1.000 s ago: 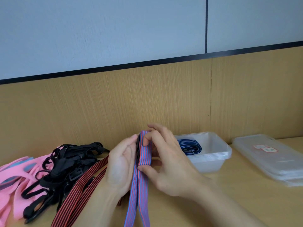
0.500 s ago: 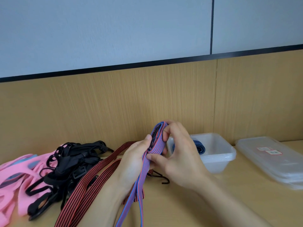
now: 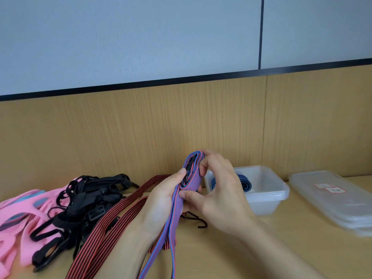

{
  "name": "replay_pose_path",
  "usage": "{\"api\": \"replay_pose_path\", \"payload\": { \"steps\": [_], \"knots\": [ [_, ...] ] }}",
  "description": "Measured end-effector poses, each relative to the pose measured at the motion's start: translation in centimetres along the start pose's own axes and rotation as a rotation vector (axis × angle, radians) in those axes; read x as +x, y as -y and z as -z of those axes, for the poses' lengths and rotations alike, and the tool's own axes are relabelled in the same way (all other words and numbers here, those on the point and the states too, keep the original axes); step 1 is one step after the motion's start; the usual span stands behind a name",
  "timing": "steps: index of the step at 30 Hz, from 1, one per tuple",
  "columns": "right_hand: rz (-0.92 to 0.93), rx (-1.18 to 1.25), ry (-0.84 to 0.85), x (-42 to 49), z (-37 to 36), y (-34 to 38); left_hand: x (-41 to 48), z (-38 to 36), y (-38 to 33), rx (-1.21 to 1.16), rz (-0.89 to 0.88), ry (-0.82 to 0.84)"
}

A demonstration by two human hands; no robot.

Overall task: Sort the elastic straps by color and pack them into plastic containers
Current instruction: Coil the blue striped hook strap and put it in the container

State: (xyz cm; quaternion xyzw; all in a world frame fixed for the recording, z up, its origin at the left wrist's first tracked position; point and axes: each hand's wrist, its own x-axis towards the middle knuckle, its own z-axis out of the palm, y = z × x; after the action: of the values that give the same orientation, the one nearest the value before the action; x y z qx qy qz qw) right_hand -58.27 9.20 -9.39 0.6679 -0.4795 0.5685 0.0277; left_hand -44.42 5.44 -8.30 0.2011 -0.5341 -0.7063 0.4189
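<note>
Both hands hold a folded blue-red strap above the desk.
The left hand grips it and the right hand pinches the fold, just left of the container holding a blue strap. Bare desk separates the container from the lids near the right edge; their labels are unreadable.

Wood desk, bk panel, grey wall

Bare surface is left between the container stack and the lid stack; leftward, passage is blocked by heaped black straps and red-striped straps.
</note>
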Motion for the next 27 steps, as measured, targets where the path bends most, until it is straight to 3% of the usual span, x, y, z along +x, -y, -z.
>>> {"api": "replay_pose_path", "payload": {
  "steps": [5,10,16,27],
  "knots": [
    [-0.021,0.056,0.019,-0.1,-0.1,0.0,0.2,0.1,0.3,0.238,-0.077,0.048],
    [-0.132,0.347,0.14,0.0,1.1,0.4,0.2,0.4,0.3,0.213,-0.095,0.073],
    [-0.2,0.448,0.139,0.9,2.5,0.4,-0.3,0.6,-0.2,0.219,-0.08,0.185],
    [-0.227,0.563,0.274,1.3,3.1,-0.6,-0.6,1.0,-0.6,0.239,-0.037,0.218]
  ]
}}
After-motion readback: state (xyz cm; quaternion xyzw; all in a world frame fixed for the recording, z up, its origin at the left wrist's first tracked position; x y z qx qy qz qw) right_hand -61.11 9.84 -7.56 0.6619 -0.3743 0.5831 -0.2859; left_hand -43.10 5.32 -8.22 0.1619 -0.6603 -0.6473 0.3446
